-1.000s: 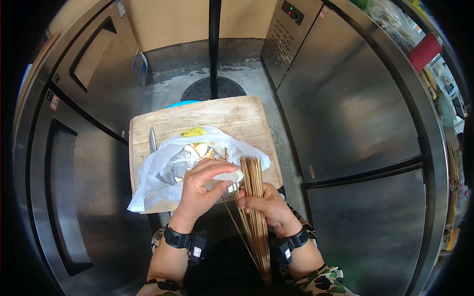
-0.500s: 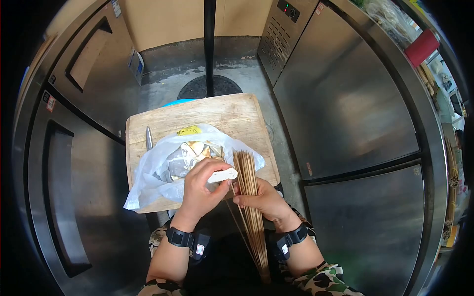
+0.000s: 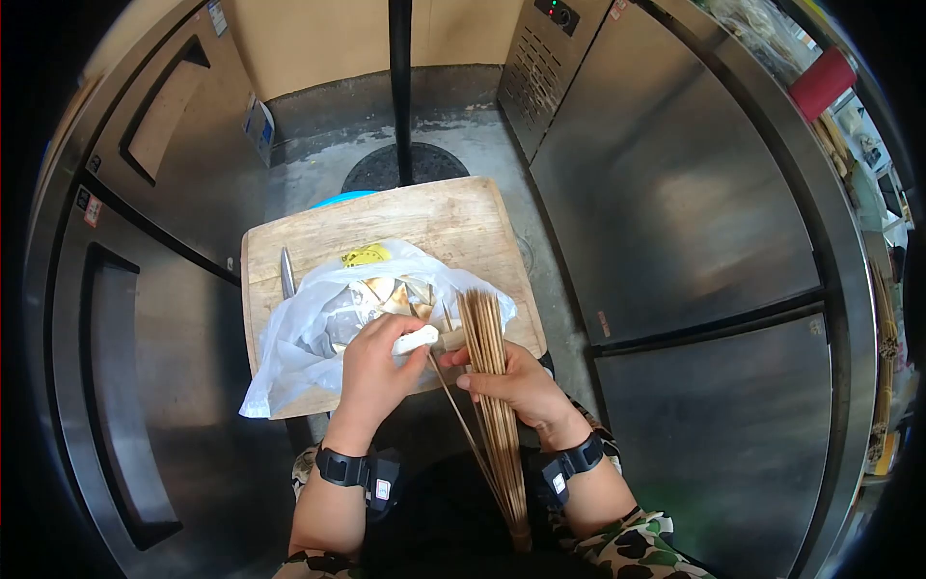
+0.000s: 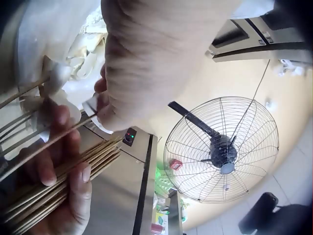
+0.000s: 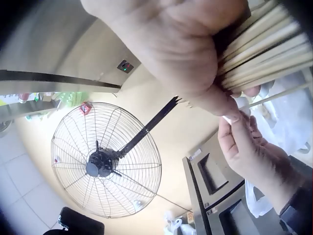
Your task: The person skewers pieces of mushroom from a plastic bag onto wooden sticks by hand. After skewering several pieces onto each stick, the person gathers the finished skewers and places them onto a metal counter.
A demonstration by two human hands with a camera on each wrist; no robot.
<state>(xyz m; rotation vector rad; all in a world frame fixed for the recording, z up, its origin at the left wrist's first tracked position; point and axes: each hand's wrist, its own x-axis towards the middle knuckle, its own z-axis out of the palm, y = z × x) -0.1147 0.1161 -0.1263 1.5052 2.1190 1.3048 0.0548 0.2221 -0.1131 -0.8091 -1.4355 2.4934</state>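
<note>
My left hand pinches a white piece of food that looks like tofu between thumb and fingers, over the near edge of the bag. One thin bamboo skewer slants up to this piece; in the left wrist view its tip is right at the piece. My right hand grips a thick bundle of bamboo skewers, tips pointing up. Pale pieces sit on skewers beside the right fingers. An opened white plastic bag with several white, brown-edged pieces lies on a wooden cutting board.
A knife lies along the board's left side. Steel fridge cabinets stand left and right. Behind the board, a black pole rises from a round base. A wire fan shows in both wrist views.
My left hand has moved left, away from the bundle, with the white piece still pinched. A tan piece beside the bundle now shows. The right hand stays around the skewers.
</note>
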